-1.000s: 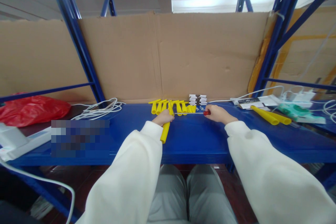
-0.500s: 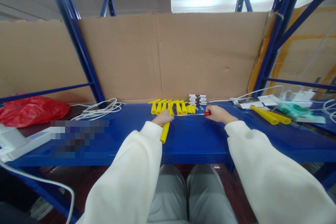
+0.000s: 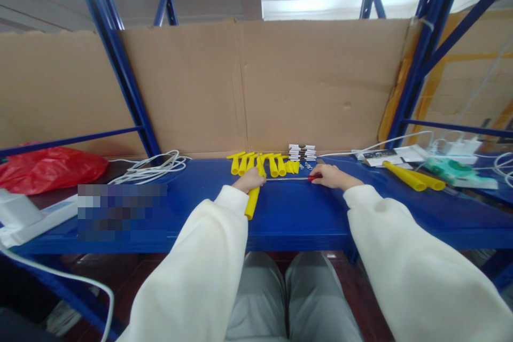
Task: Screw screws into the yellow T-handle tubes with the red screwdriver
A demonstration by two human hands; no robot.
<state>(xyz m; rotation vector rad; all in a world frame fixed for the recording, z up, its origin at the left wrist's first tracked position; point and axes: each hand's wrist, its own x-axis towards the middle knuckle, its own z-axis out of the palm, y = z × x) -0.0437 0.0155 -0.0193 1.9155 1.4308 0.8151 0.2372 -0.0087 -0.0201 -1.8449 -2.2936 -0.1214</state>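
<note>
A yellow tube [image 3: 252, 204] in the left hand [image 3: 249, 179], a red-handled screwdriver [image 3: 315, 177] in the right hand [image 3: 331, 176]

The left hand is at the middle of the blue table [image 3: 298, 208], and its fingers are clamped around the yellow tube. The tube lies slantwise: its open end points to the near side and a little to the left, while a yellow part of it shows also beyond the hand, on the far side. Whether the tube touches the table, I cannot tell.

The right hand is to the right of it, with the fingers clamped on the red handle. The thin shaft runs almost level to the left and reaches the tube just beside the left fingers; whether its tip goes inside something there is too small to tell.

On the far side, behind the left hand, there is a row of yellow T-shaped pieces [image 3: 274, 168]. To the right of the row lie short yellow pieces [image 3: 295, 166] and some tiny bits [image 3: 308, 166], and behind these is a white stack [image 3: 302, 152], near the cardboard [image 3: 304, 85]. Well apart on the right, two other yellow tubes [image 3: 404, 175] lie beside a green-and-white packet [image 3: 447, 170]. On the far left are a white coiled cable [image 3: 160, 166] and a red bag [image 3: 52, 168].
</note>
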